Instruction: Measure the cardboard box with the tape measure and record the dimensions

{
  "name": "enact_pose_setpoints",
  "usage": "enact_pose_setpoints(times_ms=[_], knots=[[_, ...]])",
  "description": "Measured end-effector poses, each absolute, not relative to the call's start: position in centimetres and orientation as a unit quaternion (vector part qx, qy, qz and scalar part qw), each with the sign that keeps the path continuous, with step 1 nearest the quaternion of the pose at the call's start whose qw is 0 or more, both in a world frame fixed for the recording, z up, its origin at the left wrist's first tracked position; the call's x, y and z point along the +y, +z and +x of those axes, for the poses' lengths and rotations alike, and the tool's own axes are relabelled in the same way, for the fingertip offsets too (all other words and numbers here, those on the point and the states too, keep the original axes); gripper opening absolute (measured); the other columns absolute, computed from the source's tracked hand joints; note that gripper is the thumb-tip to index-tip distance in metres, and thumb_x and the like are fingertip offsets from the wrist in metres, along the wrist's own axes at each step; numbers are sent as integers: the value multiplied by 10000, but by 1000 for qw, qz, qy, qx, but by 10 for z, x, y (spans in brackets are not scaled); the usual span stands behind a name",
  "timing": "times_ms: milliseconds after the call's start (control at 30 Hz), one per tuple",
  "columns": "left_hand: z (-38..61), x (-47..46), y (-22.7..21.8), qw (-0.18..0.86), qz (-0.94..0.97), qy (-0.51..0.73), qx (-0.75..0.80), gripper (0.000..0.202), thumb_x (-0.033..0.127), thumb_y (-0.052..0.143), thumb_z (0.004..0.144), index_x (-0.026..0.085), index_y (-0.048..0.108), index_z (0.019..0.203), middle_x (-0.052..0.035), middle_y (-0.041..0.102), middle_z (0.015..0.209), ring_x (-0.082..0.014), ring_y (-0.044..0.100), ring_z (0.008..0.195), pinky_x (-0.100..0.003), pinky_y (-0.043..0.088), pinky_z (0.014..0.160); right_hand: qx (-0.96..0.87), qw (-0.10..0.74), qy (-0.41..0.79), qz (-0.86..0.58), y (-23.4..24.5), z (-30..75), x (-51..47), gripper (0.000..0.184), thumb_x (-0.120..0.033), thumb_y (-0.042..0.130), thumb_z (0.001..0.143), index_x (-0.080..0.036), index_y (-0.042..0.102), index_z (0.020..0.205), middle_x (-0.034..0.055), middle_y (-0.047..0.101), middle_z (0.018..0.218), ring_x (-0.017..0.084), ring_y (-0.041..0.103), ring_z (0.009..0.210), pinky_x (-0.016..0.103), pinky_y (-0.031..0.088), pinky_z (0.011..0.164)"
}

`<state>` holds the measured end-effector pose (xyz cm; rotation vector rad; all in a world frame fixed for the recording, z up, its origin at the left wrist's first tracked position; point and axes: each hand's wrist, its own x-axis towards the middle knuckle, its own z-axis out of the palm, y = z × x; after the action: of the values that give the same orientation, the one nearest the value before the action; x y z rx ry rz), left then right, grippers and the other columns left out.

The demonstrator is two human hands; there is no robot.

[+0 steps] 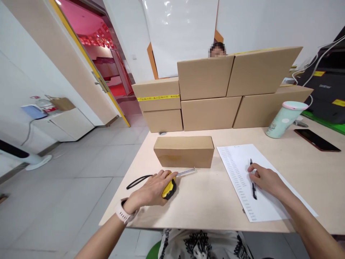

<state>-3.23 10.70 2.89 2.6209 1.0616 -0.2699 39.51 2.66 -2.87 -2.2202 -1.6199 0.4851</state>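
Observation:
My left hand (152, 189) is wrapped over a yellow tape measure (169, 188) on the table, its short metal blade (185, 172) sticking out toward a small closed cardboard box (184, 151). A black wrist strap (138, 181) trails left of the hand. My right hand (265, 178) rests on a printed sheet of paper (242, 169), fingers curled on a black pen (252, 180) lying on the sheet.
A wall of stacked cardboard boxes (210, 93) stands at the table's back, one with a yellow tape across it; a person sits behind. A mint tumbler (284, 120), a dark phone (316, 139) and a black printer (326, 90) are at right. The table edge (126, 176) drops off left.

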Motion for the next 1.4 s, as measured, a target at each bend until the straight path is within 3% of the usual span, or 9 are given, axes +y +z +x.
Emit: enact_pose_setpoints(times_ms=[233,367,467,567,667,733,900,1167,1400], knots=[[5,55,38,173,938,46,296,890,300,629,749,263,150,1499,-113,220,1573,-354,192,1426,-565,242,1137,-484,475,366,-638,15,398,-13,408,-503,615,813,-247,654,1129,100,713,1179,310,662,1085,416,524,897],[91,11,29,206,969,90,103,784,576,575,823,154,311,1429,-111,407,1490,-260,300,1397,-389,235,1172,-421,537,285,-673,13,378,-21,372,-482,781,670,-253,633,925,63,769,930,276,706,929,363,548,817],[151,-9,8,100,986,107,79,724,565,519,879,32,397,1353,-195,469,1423,-302,345,1362,-433,178,1172,-369,578,209,-697,-4,363,-15,356,-575,663,767,-240,551,717,-7,635,551,175,641,599,298,527,667],[183,-17,-16,12,991,112,76,855,632,478,865,-50,365,1368,-254,467,1408,-375,307,1375,-510,92,1170,-361,617,269,-645,-23,359,-9,464,-669,424,879,-237,592,859,-8,609,543,172,622,593,311,523,668],[194,-16,-33,-22,989,108,97,970,671,508,815,-79,318,1399,-273,398,1457,-435,260,1386,-551,31,1164,-342,616,396,-589,-37,363,-6,601,-709,396,868,-215,602,1142,87,741,890,225,681,924,363,522,845],[197,-11,-40,-21,987,101,120,999,662,550,788,-75,299,1413,-269,359,1484,-446,244,1391,-554,23,1165,-329,595,433,-592,-42,365,-4,553,-658,565,814,-207,634,1127,102,732,1014,237,661,1004,358,509,875],[202,4,-44,24,984,96,148,995,667,556,775,-26,282,1434,-249,373,1473,-450,231,1395,-575,21,1167,-362,566,366,-644,-45,359,8,361,-524,742,710,-199,590,670,-30,570,579,135,543,563,256,442,534],[193,11,-38,121,978,80,153,967,691,529,778,36,269,1439,-269,279,1520,-481,144,1420,-653,52,1147,-371,552,394,-635,-50,360,34,393,-507,784,640,-213,530,696,-24,600,565,138,539,515,272,427,516],[193,12,-35,131,976,85,152,999,645,587,764,25,226,1459,-266,259,1532,-485,113,1426,-656,20,1155,-453,506,226,-698,-58,365,27,322,-363,643,736,-239,390,580,-64,411,513,113,388,496,250,341,479]])
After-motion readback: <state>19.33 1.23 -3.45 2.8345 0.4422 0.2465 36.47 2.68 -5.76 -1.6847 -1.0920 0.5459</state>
